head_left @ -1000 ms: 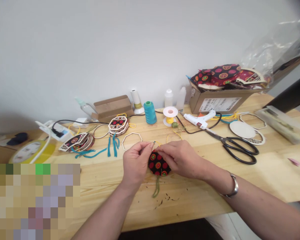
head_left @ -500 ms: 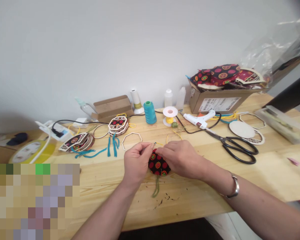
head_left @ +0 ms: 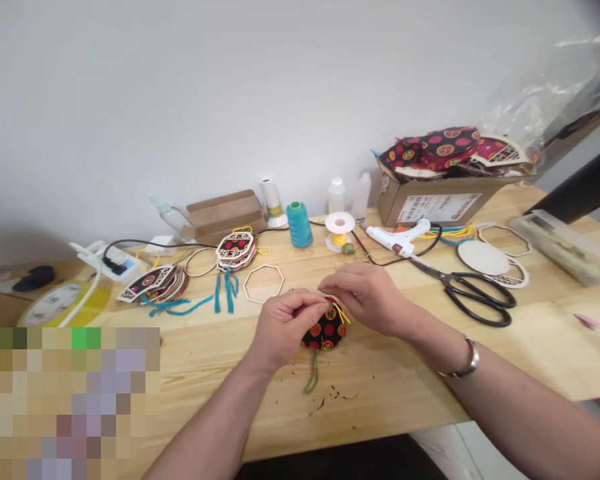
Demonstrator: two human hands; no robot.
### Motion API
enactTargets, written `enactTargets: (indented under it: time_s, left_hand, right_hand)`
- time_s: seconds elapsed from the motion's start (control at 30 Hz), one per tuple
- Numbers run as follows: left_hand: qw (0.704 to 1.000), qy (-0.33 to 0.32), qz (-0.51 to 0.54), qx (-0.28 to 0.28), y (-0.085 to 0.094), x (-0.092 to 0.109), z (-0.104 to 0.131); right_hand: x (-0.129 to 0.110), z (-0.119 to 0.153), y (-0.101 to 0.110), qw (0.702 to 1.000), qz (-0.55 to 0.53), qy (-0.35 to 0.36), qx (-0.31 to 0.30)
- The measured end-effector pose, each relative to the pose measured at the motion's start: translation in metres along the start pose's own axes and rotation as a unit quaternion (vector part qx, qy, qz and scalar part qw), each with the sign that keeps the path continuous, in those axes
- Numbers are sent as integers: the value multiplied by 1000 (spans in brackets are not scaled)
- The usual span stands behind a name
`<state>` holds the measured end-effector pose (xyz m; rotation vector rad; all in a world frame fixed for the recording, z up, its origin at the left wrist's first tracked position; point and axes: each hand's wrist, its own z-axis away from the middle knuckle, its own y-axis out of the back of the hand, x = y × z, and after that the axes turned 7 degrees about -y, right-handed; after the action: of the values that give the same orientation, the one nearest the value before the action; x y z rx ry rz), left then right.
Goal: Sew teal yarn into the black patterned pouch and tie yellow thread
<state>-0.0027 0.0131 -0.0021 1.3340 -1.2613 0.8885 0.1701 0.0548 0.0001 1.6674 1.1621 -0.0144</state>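
A round piece covered in black fabric with red and orange flower patterns (head_left: 330, 333) lies on the wooden table between my hands. From its lower edge trails an olive-green cord loop (head_left: 312, 375). Short yellow cord ends (head_left: 341, 311) hang over its upper part. My left hand (head_left: 289, 325) is closed in a pinch at the top of the piece, where the yellow cord meets the fingertips. Just above and to the right, my right hand (head_left: 367, 297) has its fingers bent together close to the left fingertips; anything between them is too small to make out.
Black-handled scissors (head_left: 480, 293) and a white glue gun (head_left: 400, 239) lie to the right. Behind stand a teal thread cone (head_left: 299, 225), a yellow cord spool (head_left: 340, 230) and a carton of fabric pieces (head_left: 440, 203). An octagonal frame (head_left: 263, 283) and stacked ornaments (head_left: 236, 251) lie left.
The yellow cord, earlier stretched above the piece, now hangs over its upper right. My left hand has shifted right, and my right hand has lifted slightly, uncovering more of the patterned fabric.
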Motion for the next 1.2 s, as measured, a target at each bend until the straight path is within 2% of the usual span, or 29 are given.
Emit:
enactTargets:
  time_s: [0.13, 0.23, 0.53, 0.93, 1.03, 1.2]
  left_hand:
    - [997, 30, 51, 53, 1, -5, 0]
    - [993, 41, 41, 101, 2, -7, 0]
    - [985, 22, -47, 165, 1, -2, -1]
    - [984, 12, -58, 168, -3, -2, 1]
    - [983, 19, -59, 173, -3, -3, 1]
    - [981, 29, -61, 184, -4, -3, 0]
  right_hand:
    - [-3, -1, -5, 988, -97, -104, -55]
    - [-9, 0, -6, 986, -96, -114, -75]
    - [-16, 3, -6, 989, -82, -97, -76]
    - [-20, 7, -10, 995, -45, -47, -82]
    - [-21, 7, -11, 997, -8, -17, -70]
    - [-22, 8, -9, 991, 117, 57, -41]
